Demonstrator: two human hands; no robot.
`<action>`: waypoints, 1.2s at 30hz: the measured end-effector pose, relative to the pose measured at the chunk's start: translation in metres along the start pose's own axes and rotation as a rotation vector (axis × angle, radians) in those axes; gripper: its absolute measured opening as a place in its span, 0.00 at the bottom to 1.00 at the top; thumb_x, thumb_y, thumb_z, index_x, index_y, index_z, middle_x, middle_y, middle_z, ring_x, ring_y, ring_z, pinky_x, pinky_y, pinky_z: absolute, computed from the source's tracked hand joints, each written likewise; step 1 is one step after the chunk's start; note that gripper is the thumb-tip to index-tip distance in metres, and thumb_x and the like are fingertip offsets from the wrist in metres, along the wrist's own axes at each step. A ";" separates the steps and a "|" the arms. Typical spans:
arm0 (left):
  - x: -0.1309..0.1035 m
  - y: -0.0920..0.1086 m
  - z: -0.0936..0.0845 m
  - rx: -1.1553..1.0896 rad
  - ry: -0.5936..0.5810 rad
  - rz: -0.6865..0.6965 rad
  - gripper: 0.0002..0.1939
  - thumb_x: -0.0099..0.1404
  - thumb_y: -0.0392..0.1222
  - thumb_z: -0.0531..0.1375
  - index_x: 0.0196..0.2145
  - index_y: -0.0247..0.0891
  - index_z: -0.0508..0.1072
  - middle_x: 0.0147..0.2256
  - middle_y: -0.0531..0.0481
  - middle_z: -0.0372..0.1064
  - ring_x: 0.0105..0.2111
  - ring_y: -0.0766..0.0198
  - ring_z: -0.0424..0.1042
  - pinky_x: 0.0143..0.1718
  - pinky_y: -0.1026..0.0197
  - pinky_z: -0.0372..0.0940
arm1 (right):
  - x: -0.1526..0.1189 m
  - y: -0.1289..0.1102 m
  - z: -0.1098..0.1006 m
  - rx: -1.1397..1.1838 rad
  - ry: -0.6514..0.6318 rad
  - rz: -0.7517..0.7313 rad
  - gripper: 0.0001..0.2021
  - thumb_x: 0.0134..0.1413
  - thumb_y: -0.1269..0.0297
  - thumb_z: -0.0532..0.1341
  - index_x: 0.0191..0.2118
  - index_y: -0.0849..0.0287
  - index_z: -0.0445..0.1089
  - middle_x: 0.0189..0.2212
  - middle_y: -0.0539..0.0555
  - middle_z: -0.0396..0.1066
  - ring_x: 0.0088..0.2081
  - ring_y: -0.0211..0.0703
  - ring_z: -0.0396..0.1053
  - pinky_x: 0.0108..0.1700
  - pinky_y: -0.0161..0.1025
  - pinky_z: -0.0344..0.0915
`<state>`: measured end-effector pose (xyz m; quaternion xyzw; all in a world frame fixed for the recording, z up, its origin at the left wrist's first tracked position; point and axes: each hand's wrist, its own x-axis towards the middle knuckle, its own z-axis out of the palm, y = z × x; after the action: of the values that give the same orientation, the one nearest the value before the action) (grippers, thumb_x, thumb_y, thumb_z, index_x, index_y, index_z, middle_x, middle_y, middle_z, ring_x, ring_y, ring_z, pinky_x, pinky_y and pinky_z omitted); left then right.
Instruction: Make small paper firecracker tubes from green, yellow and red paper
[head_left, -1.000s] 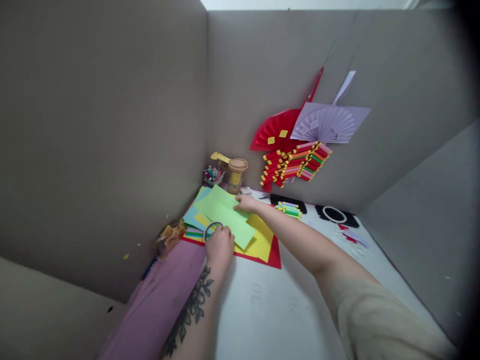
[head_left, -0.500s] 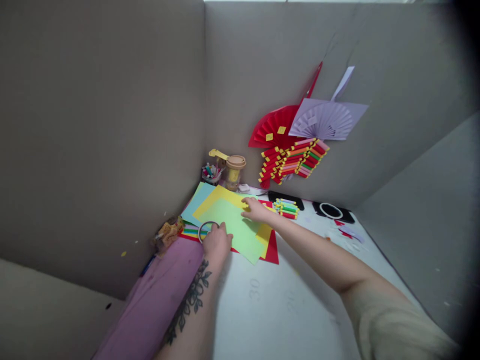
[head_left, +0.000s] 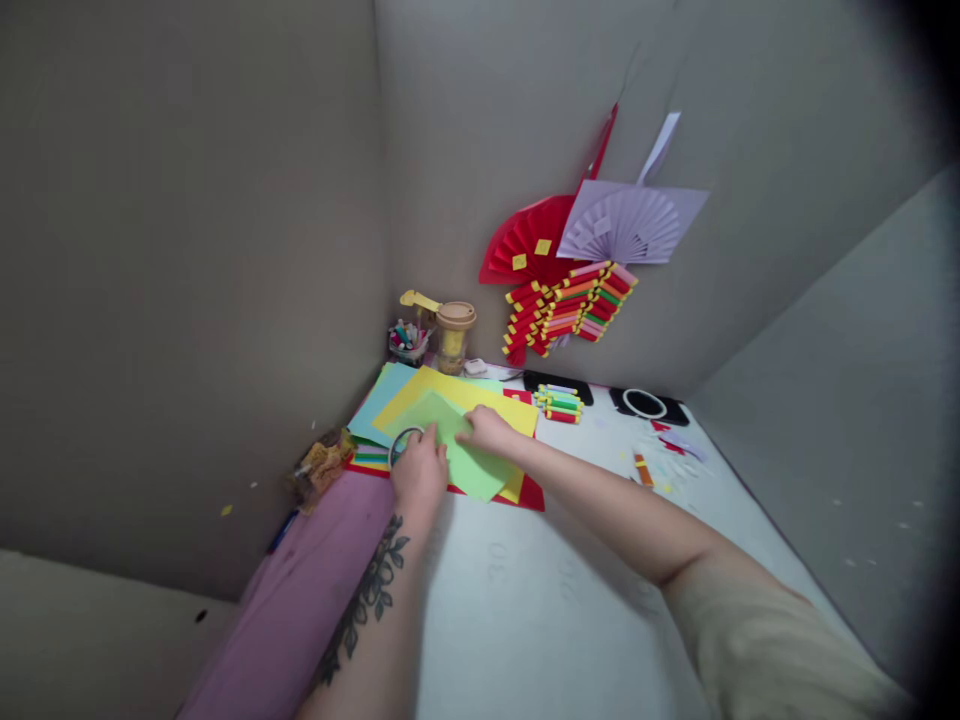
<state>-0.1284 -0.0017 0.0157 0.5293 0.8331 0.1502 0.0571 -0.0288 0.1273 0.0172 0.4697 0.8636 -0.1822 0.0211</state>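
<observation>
My left hand [head_left: 420, 475] is closed on a roll of tape [head_left: 394, 448], a thin pale ring showing beyond the fingers. Its fingertips also meet the left edge of a light green paper sheet [head_left: 478, 472]. My right hand [head_left: 491, 432] has its fingers bent onto the same sheet's far right edge, pinching it. The sheet looks slightly raised there. Beneath lie a yellow sheet [head_left: 427, 383], a light blue sheet [head_left: 384, 395] and a red sheet [head_left: 532, 495], overlapping on the white tabletop.
A lidded cup [head_left: 453, 340] and a pot of pens [head_left: 409, 340] stand in the back corner. Small paper rolls [head_left: 561, 405] lie right of the sheets. A red fan [head_left: 529, 240] and a lilac fan [head_left: 626, 225] hang on the wall. Paper scraps [head_left: 675, 442] lie at right.
My right hand has moved in from the far right of the sheets, closer to my left hand, and now grips the green sheet. That sheet's far part has shifted and lifted. The view has turned slightly.
</observation>
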 end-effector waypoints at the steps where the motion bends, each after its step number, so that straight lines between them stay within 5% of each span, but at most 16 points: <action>1: 0.000 0.000 0.001 0.004 -0.008 0.014 0.22 0.66 0.44 0.50 0.58 0.42 0.60 0.47 0.42 0.65 0.39 0.58 0.70 0.31 0.61 0.60 | 0.006 0.000 -0.003 -0.006 0.021 0.012 0.15 0.48 0.55 0.61 0.38 0.60 0.70 0.48 0.62 0.66 0.51 0.55 0.63 0.45 0.40 0.61; 4: 0.000 0.000 0.005 0.020 -0.088 0.051 0.20 0.64 0.44 0.53 0.55 0.45 0.64 0.44 0.44 0.67 0.36 0.58 0.71 0.29 0.61 0.59 | 0.021 -0.001 -0.008 -0.003 0.046 0.081 0.24 0.42 0.54 0.66 0.45 0.61 0.66 0.53 0.66 0.61 0.55 0.59 0.59 0.46 0.44 0.62; 8: 0.002 -0.001 0.009 0.034 -0.167 0.068 0.16 0.64 0.43 0.53 0.49 0.47 0.68 0.41 0.46 0.67 0.36 0.59 0.71 0.28 0.62 0.57 | 0.030 -0.001 -0.008 0.058 -0.012 0.139 0.38 0.34 0.50 0.69 0.53 0.62 0.60 0.47 0.64 0.68 0.45 0.54 0.68 0.39 0.41 0.66; 12: 0.002 0.001 0.008 0.033 -0.178 0.041 0.17 0.64 0.43 0.53 0.51 0.45 0.65 0.44 0.45 0.66 0.39 0.59 0.71 0.31 0.62 0.58 | 0.037 0.007 -0.016 0.085 -0.079 0.101 0.21 0.43 0.56 0.66 0.44 0.58 0.68 0.39 0.57 0.73 0.37 0.46 0.72 0.33 0.34 0.65; 15: 0.000 0.002 0.007 0.013 -0.145 0.040 0.20 0.64 0.45 0.53 0.53 0.43 0.63 0.46 0.43 0.66 0.40 0.58 0.70 0.33 0.61 0.58 | 0.047 0.017 -0.028 0.032 -0.043 0.082 0.14 0.45 0.65 0.63 0.40 0.60 0.71 0.39 0.59 0.73 0.39 0.48 0.71 0.36 0.35 0.65; 19: -0.001 0.001 0.006 -0.001 -0.195 0.075 0.17 0.61 0.45 0.56 0.49 0.44 0.66 0.42 0.45 0.68 0.39 0.57 0.70 0.32 0.62 0.58 | 0.062 0.028 -0.034 -0.037 0.006 0.040 0.15 0.40 0.69 0.64 0.39 0.63 0.71 0.42 0.63 0.71 0.44 0.53 0.68 0.41 0.37 0.64; 28: 0.000 0.000 0.005 -0.022 -0.232 0.054 0.16 0.59 0.45 0.59 0.46 0.43 0.67 0.41 0.46 0.69 0.39 0.58 0.71 0.32 0.62 0.59 | 0.074 0.036 -0.038 -0.001 0.002 -0.074 0.14 0.37 0.67 0.64 0.35 0.60 0.69 0.31 0.51 0.71 0.33 0.42 0.68 0.33 0.33 0.61; 36: -0.002 0.001 0.002 -0.031 -0.251 0.051 0.20 0.59 0.44 0.60 0.49 0.44 0.65 0.44 0.45 0.68 0.41 0.57 0.71 0.33 0.62 0.59 | 0.053 0.040 -0.046 0.033 0.172 -0.082 0.27 0.38 0.73 0.62 0.50 0.59 0.65 0.43 0.55 0.71 0.41 0.44 0.68 0.38 0.33 0.60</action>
<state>-0.1263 -0.0025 0.0136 0.5641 0.8032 0.0969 0.1652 -0.0194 0.2053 0.0370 0.4482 0.8775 -0.1561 -0.0685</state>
